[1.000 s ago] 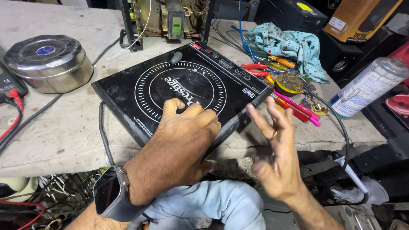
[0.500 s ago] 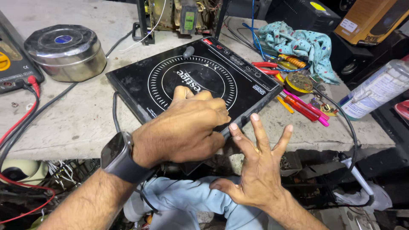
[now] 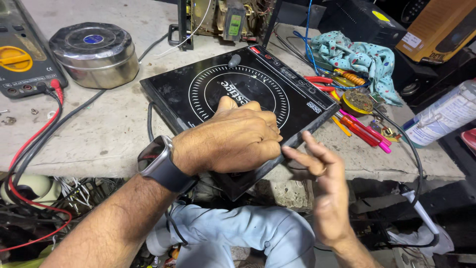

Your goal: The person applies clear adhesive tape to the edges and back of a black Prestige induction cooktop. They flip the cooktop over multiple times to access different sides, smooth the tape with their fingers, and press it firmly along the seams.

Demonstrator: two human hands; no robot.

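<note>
Two hands worked at the near corner of a black induction cooktop (image 3: 208,94) that lay flat on a stained grey workbench (image 3: 99,144), turned so that its corners pointed roughly toward and away from the person and its near corner jutted past the bench edge. The left hand (image 3: 230,141), a dark smartwatch (image 3: 156,161) on its wrist, rested on top of the glass with the fingers curled down into a loose fist over the front edge; whether they gripped the rim or only pressed on it could not be told. The right hand (image 3: 322,183) hung just off the cooktop's right-hand edge, fingers loose and parted, holding nothing, its fingertips (image 3: 292,151) close to or just touching that edge. So the cooktop lay ahead and to the left of the right hand and directly under the left, which was the nearer one. Its long control strip ran along the far right side. The glass top looked dusty and smudged, with a white ring pattern at the centre. Beside it lay red and pink tools (image 3: 362,130), a patterned cloth (image 3: 357,57), a steel tin (image 3: 94,54) and a multimeter (image 3: 25,57).
</note>
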